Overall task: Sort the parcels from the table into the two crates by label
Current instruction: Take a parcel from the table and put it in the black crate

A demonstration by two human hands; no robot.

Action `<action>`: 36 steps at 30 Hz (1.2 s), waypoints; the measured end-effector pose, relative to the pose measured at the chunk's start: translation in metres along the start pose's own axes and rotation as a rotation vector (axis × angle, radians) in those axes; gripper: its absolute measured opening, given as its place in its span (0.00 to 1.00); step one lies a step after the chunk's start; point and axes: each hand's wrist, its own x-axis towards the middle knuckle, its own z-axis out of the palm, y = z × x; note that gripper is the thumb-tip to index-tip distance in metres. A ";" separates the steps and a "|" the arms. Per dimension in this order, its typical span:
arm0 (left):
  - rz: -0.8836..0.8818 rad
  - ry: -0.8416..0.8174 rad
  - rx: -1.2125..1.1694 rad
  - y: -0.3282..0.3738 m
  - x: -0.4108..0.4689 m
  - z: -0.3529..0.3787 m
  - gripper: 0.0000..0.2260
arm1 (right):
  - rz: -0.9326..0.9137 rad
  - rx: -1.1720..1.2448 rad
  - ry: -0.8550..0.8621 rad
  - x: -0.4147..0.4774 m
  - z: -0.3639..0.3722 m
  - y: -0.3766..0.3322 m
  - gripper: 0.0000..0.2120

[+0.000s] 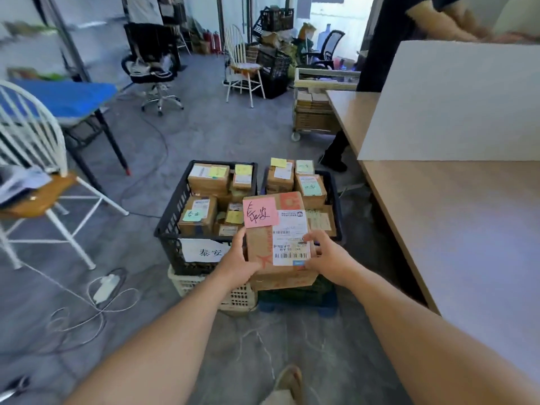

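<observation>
I hold a brown cardboard parcel with a pink handwritten note and a white shipping label between both hands, above the gap between two black crates. My left hand grips its left side and my right hand grips its right side. The left crate carries a white paper sign on its front and holds several boxes with yellow and green notes. The right crate also holds several labelled boxes and is partly hidden behind the parcel. The wooden table lies to the right.
The left crate stands on a cream basket, the right one on a dark crate. A white chair is at the left, cables and a power adapter lie on the floor. A white board rests on the table; another person stands behind it.
</observation>
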 end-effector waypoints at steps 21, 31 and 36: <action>-0.028 0.021 0.256 0.042 0.191 -0.057 0.44 | -0.075 -0.192 -0.084 0.197 -0.027 -0.045 0.38; -0.057 0.047 0.220 -0.002 0.240 -0.101 0.45 | -0.081 -0.223 -0.185 0.264 0.013 -0.074 0.38; -0.130 0.044 0.235 -0.037 0.256 -0.153 0.46 | -0.094 -0.233 -0.268 0.302 0.069 -0.100 0.38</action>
